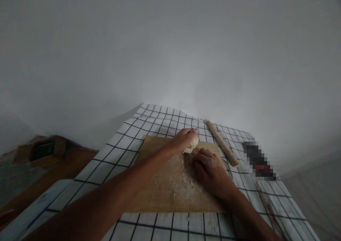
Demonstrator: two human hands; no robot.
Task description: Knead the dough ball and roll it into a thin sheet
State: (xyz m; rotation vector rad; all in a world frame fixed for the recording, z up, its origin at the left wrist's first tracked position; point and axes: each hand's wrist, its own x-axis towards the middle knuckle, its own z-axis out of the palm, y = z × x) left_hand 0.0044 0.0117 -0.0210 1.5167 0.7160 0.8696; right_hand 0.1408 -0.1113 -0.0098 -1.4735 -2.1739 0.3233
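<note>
My left hand (186, 138) is closed around a lump of pale dough (192, 147) above the far part of a wooden board (154, 184). Flour coats the fingertips of that hand. Just to the right and nearer to me, my right hand (209, 168) rests low on the board with its fingers curled in; whatever may be under them is hidden. Flour dusts its knuckles as well. Loose flour and small crumbs (183, 187) lie scattered over the middle of the board, between my two forearms.
A wooden rolling pin (222, 143) lies to the right of the board on a white tablecloth with black grid lines (117, 147). Farther right is a blurred-out dark object (259, 163). A wall stands behind the table. On the left, below table level, sits an open cardboard box (45, 150).
</note>
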